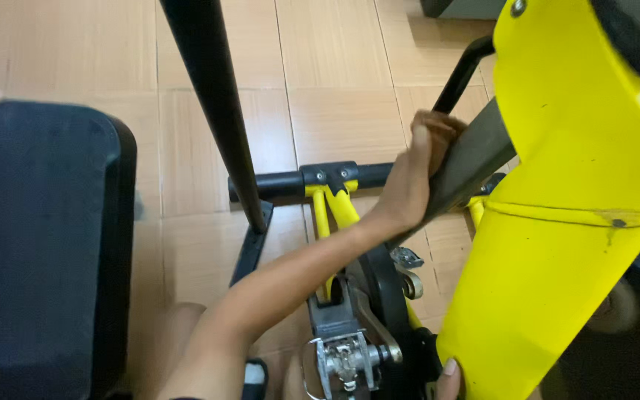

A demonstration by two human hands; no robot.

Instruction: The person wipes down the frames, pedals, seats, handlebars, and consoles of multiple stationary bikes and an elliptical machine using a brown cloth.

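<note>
Black and padded, the bike saddle (42,244) fills the left of the view closest to the camera, with a black seat or handlebar post (216,104) slanting down past it to the floor frame. On the right stands the yellow frame shroud (557,244) of an exercise bike, and against its front edge runs a slanted grey bar (472,159). The left hand (416,178), reaching in on a long forearm from the bottom of the view, is wrapped over this grey bar, fingers (438,126) curled round its upper side and palm pressed on it, so the grip is closed about the bar. Of the right hand (450,378) only a fingertip or two shows at the bottom edge, resting against the lower corner of the yellow shroud; whether it clasps anything cannot be told. Below the forearm lie the black crank arm (379,285) and a metal pedal (344,363) with its cage, and further off the black front stabiliser tube (312,180) sits across the tan tiled floor (335,67) on yellow forks. By the look of it the work in hand is wiping or steadying the grey bar along the shroud; a next move would call for sliding the hand along the bar's slope while keeping clear of the crank and pedal just beneath.
</note>
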